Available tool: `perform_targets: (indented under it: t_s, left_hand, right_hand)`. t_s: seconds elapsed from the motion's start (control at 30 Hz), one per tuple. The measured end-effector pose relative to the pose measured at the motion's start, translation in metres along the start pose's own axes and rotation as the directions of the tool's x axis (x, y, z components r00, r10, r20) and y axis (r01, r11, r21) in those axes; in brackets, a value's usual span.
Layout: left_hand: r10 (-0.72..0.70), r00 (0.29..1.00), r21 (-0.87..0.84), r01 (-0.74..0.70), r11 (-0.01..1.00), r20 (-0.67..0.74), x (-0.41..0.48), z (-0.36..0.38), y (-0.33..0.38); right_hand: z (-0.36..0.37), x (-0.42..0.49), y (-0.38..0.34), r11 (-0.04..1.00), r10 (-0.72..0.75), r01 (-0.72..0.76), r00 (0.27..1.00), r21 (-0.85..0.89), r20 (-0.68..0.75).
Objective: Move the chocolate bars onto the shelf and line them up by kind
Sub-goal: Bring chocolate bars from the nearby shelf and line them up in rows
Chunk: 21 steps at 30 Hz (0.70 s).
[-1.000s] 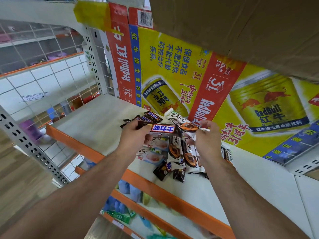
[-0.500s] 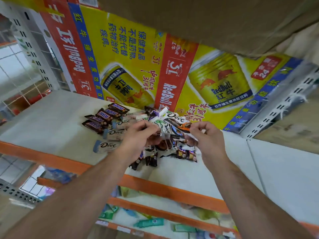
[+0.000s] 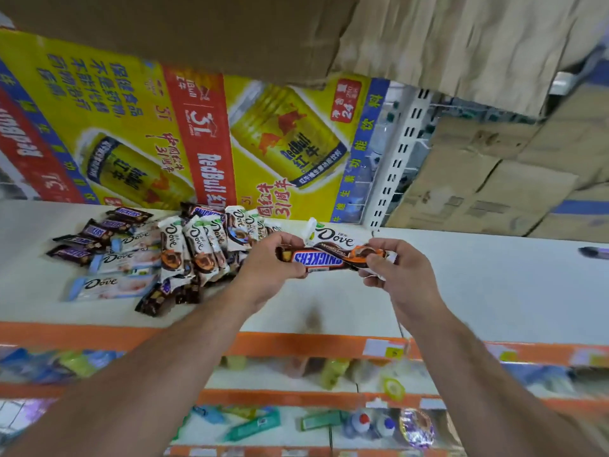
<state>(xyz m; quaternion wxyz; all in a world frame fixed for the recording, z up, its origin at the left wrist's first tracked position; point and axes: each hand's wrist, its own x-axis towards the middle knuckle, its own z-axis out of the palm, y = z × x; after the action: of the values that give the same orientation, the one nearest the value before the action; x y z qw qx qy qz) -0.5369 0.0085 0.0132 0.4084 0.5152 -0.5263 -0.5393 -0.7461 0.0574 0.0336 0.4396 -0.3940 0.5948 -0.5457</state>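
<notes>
I hold a brown Snickers bar (image 3: 321,259) and a white Dove bar (image 3: 336,239) together above the white shelf (image 3: 478,291). My left hand (image 3: 268,265) grips their left ends and my right hand (image 3: 397,270) grips their right ends. To the left on the shelf lies a loose pile: several white Dove bars (image 3: 197,245) standing side by side, pale blue Dove bars (image 3: 115,285) lying flat, and several Snickers bars (image 3: 99,232) at the far left. Some dark small bars (image 3: 158,300) lie at the pile's front.
A yellow and red Red Bull carton (image 3: 204,140) stands at the shelf's back. Brown cardboard (image 3: 296,34) hangs overhead, more boxes (image 3: 494,179) at right. The shelf has an orange front edge (image 3: 296,344); lower shelves hold small goods. The shelf's right half is bare.
The view has swung right, so the pile now lies left. My hands have lifted a Snickers and a Dove bar away from the pile toward the right.
</notes>
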Motion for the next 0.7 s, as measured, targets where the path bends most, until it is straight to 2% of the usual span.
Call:
perform_targets:
  t_s: [0.33,0.7]
  left_hand:
    - [0.000,0.994,-0.121,0.013,0.993,0.107,-0.040,0.193,0.007]
    - [-0.004,0.945,-0.094,0.037,0.995,0.326,-0.019,0.361,0.024]
  right_hand:
    - [-0.198,-0.031,0.009,0.999,-0.039,0.039,0.999,-0.013,-0.031]
    - [-0.363,-0.022,0.015,1.000,-0.028,0.025,0.969,-0.014,-0.247]
